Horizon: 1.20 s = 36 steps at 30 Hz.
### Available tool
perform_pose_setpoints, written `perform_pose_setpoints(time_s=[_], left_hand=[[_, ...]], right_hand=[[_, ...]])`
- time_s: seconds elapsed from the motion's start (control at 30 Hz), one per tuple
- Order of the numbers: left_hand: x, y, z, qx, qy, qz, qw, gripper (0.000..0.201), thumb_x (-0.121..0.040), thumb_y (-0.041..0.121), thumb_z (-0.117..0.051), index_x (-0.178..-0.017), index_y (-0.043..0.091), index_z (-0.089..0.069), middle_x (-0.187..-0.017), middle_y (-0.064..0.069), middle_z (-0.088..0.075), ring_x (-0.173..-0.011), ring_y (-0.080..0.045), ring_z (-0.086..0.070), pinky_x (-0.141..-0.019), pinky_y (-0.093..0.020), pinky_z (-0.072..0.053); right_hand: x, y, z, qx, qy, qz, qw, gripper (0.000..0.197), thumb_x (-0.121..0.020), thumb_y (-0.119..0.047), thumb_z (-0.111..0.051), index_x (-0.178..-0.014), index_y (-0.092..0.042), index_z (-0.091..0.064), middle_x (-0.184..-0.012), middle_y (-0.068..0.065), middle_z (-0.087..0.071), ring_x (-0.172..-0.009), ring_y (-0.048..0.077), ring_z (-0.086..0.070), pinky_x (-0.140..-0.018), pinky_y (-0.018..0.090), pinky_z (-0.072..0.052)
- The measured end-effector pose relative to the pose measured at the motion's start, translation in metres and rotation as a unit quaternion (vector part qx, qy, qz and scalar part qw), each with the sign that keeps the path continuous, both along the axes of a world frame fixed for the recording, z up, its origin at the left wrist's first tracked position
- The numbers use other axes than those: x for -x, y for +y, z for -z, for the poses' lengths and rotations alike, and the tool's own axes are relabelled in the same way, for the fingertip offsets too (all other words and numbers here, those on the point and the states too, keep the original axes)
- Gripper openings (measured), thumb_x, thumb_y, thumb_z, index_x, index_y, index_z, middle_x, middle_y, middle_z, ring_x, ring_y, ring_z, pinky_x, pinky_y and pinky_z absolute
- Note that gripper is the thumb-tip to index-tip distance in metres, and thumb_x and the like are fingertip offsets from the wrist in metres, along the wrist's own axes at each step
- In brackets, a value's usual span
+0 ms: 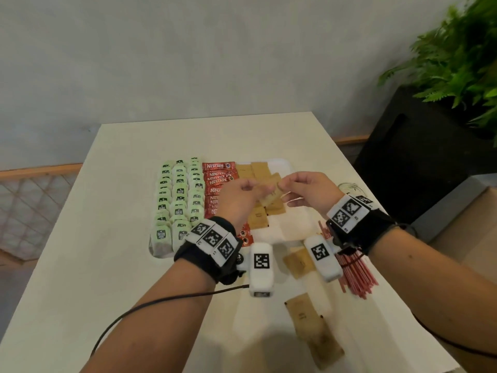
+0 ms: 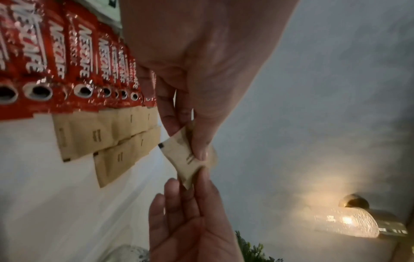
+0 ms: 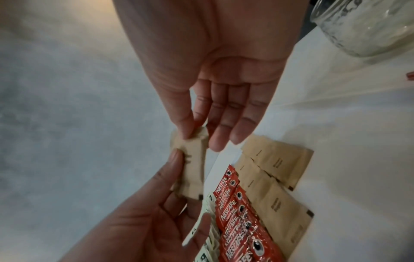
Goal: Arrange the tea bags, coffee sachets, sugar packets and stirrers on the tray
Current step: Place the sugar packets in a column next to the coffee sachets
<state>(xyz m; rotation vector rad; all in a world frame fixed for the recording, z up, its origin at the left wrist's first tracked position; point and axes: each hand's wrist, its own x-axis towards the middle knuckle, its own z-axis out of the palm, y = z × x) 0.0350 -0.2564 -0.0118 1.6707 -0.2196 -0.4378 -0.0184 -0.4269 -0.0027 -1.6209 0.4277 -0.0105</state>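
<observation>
Over the tray, head view: a brown sugar packet [image 1: 271, 193] is held in the air between left hand [image 1: 239, 197] and right hand [image 1: 309, 192].
Tray [image 1: 285, 164]: green tea bags [image 1: 178, 195] are laid in rows at left, red coffee sachets [image 1: 215, 181] next, brown sugar packets [image 1: 258, 170] beyond.
Table [image 1: 107, 238]: two loose packets [image 1: 309, 324] and red stirrers [image 1: 355, 275] are seen near the right wrist.
Left wrist view: packet [image 2: 186, 157] is pinched by thumb and finger of left hand [image 2: 197, 70]; its lower corner is pinched by right hand [image 2: 192, 221].
Right wrist view: packet [image 3: 192, 164] is nipped at its top by right hand [image 3: 212, 70], other fingers straight; left hand [image 3: 143, 216] is closed on its side. Glass jar [image 3: 367, 26] is noted at upper right.
</observation>
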Motion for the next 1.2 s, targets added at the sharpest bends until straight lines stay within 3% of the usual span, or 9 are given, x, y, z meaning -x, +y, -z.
perform_pose_setpoints(time_s=[0.17, 0.23, 0.3, 0.37, 0.47, 0.63, 0.8, 1.0, 1.2], left_hand=[[-0.005, -0.012, 0.011, -0.034, -0.032, -0.002, 0.999, 0.015, -0.08, 0.029, -0.08, -0.086, 0.016, -0.074, -0.087, -0.001, -0.076, -0.085, -0.025, -0.072, -0.088, -0.049, -0.057], [-0.013, -0.01, 0.017, -0.124, -0.085, 0.023, 0.988, 0.017, -0.079, 0.029, -0.08, -0.09, 0.021, -0.071, -0.092, 0.005, -0.073, -0.089, -0.017, -0.07, -0.091, -0.046, -0.054], [-0.018, -0.006, 0.02, -0.284, -0.168, 0.06, 0.942, 0.026, -0.078, 0.034, -0.079, -0.1, 0.03, -0.066, -0.103, 0.014, -0.067, -0.099, -0.011, -0.063, -0.101, -0.045, -0.044], [-0.019, -0.004, 0.02, -0.417, -0.23, 0.102, 0.873, 0.032, -0.078, 0.036, -0.077, -0.107, 0.036, -0.063, -0.113, 0.015, -0.062, -0.112, -0.012, -0.055, -0.108, -0.047, -0.03], [-0.017, -0.007, 0.022, -0.52, -0.265, 0.144, 0.799, 0.03, -0.08, 0.039, -0.074, -0.108, 0.038, -0.062, -0.122, 0.011, -0.057, -0.125, -0.018, -0.044, -0.115, -0.054, -0.015], [-0.017, -0.018, 0.03, -0.588, -0.25, 0.153, 0.754, 0.025, -0.084, 0.037, -0.069, -0.107, 0.03, -0.065, -0.126, 0.004, -0.054, -0.131, -0.026, -0.038, -0.116, -0.063, -0.002], [-0.025, -0.024, 0.034, -0.595, -0.235, 0.145, 0.755, 0.022, -0.082, 0.034, -0.068, -0.103, 0.028, -0.065, -0.122, 0.003, -0.054, -0.129, -0.026, -0.04, -0.115, -0.063, 0.001], [-0.018, -0.017, 0.027, -0.577, -0.252, 0.167, 0.759, 0.027, -0.083, 0.043, -0.069, -0.107, 0.033, -0.063, -0.127, 0.003, -0.054, -0.131, -0.025, -0.039, -0.116, -0.062, 0.002], [0.017, 0.0, 0.016, -0.519, -0.329, 0.167, 0.771, 0.023, -0.085, 0.047, -0.066, -0.105, 0.036, -0.063, -0.113, 0.011, -0.059, -0.119, -0.019, -0.048, -0.115, -0.058, -0.002]], right_hand=[[-0.01, -0.009, 0.013, -0.003, 0.006, -0.002, 1.0, 0.018, -0.085, -0.006, -0.07, -0.102, -0.001, -0.064, -0.08, 0.011, -0.067, -0.059, 0.013, -0.064, -0.057, 0.023, -0.057], [-0.015, -0.016, 0.019, 0.051, 0.016, -0.003, 0.999, 0.011, -0.085, -0.005, -0.07, -0.095, -0.003, -0.066, -0.08, 0.013, -0.068, -0.054, 0.012, -0.062, -0.053, 0.023, -0.055], [-0.018, -0.024, 0.026, 0.164, 0.064, -0.029, 0.984, 0.004, -0.086, -0.007, -0.069, -0.09, -0.008, -0.067, -0.078, 0.011, -0.07, -0.056, 0.013, -0.062, -0.056, 0.026, -0.056], [-0.021, -0.027, 0.035, 0.27, 0.121, -0.077, 0.952, 0.005, -0.085, -0.012, -0.071, -0.089, -0.012, -0.069, -0.077, 0.009, -0.072, -0.061, 0.016, -0.065, -0.064, 0.031, -0.059], [-0.027, -0.025, 0.046, 0.319, 0.146, -0.099, 0.931, 0.008, -0.081, -0.016, -0.075, -0.086, -0.015, -0.068, -0.074, 0.01, -0.073, -0.061, 0.018, -0.066, -0.07, 0.036, -0.059], [-0.037, -0.02, 0.052, 0.363, 0.141, -0.102, 0.915, 0.006, -0.085, -0.018, -0.071, -0.084, -0.016, -0.066, -0.063, 0.001, -0.065, -0.06, 0.016, -0.062, -0.073, 0.034, -0.058], [-0.046, -0.018, 0.053, 0.375, 0.138, -0.106, 0.911, 0.007, -0.083, -0.016, -0.073, -0.081, -0.016, -0.066, -0.066, -0.006, -0.061, -0.07, 0.016, -0.063, -0.078, 0.033, -0.057], [-0.036, -0.018, 0.042, 0.367, 0.116, -0.07, 0.92, 0.031, -0.078, -0.032, -0.078, -0.1, -0.022, -0.06, -0.095, -0.005, -0.06, -0.078, 0.016, -0.061, -0.071, 0.029, -0.05], [0.042, -0.015, 0.029, 0.387, 0.074, -0.072, 0.916, 0.021, -0.079, -0.031, -0.077, -0.093, -0.023, -0.064, -0.084, -0.007, -0.064, -0.078, 0.011, -0.06, -0.074, 0.029, -0.049]])
